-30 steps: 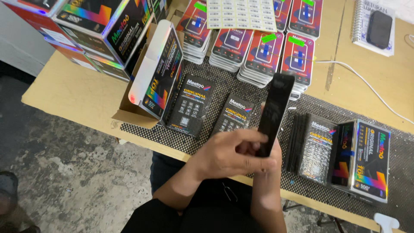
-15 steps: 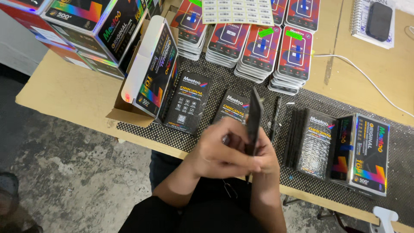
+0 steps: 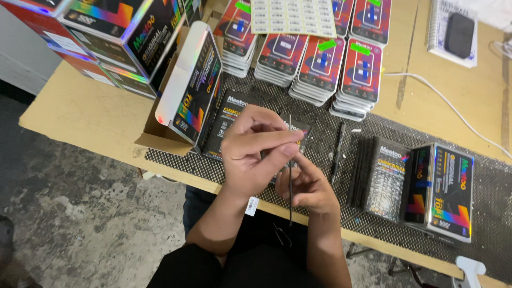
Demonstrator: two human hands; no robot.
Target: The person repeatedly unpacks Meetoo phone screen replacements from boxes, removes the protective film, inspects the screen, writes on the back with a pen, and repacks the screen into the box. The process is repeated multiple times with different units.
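Black thin panel (image 3: 290,176), seen edge-on at frame centre, stood upright, pinched between left hand (image 3: 250,154) and right hand (image 3: 309,186) fingers.

Hands: two, left hand (image 3: 250,154) and right hand (image 3: 309,186)
Thin black flat panel (image 3: 290,176), seen edge-on: one
White spiral notebook (image 3: 452,32), upper right: one
White label sheet (image 3: 293,16), top centre: one

Boxes (image 3: 184,90) left, packets (image 3: 386,176) right, bare mat (image 3: 320,133) between.
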